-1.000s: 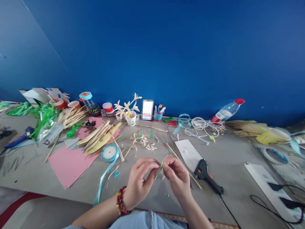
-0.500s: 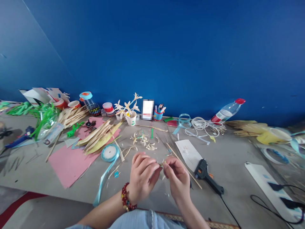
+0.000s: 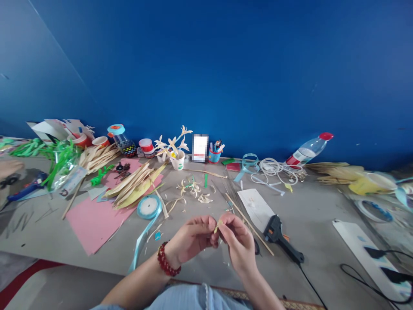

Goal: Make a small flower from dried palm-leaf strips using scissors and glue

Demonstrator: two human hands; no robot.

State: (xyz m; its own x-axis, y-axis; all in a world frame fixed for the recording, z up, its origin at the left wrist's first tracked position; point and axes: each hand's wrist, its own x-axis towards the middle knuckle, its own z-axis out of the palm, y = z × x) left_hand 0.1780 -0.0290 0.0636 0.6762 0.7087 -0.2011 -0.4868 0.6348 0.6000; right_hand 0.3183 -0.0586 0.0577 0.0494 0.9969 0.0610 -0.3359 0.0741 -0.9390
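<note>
Between my fingertips, above the grey table, is a small pale yellow-green piece (image 3: 217, 227). My right hand (image 3: 237, 239) pinches it between thumb and forefinger. My left hand (image 3: 196, 237), with a red beaded bracelet at the wrist, has its fingers curled closed and its fingertips against the piece from the left. Behind my hands lie pale petal-like flowers (image 3: 190, 187) and loose curled strips (image 3: 204, 198). A thin stick (image 3: 250, 224) lies just beyond my right hand.
A black glue gun (image 3: 282, 239) and white paper (image 3: 256, 209) lie on the right, a power strip (image 3: 364, 254) farther right. Left are a blue ribbon roll (image 3: 149, 207), pink paper (image 3: 97, 224) and dried husks (image 3: 135, 185). Another person's hand (image 3: 9, 168) shows at the left edge.
My left hand has turned, its raised fingers now curled in around the piece. The piece shows more clearly. Another person's hand has come in at the far left.
</note>
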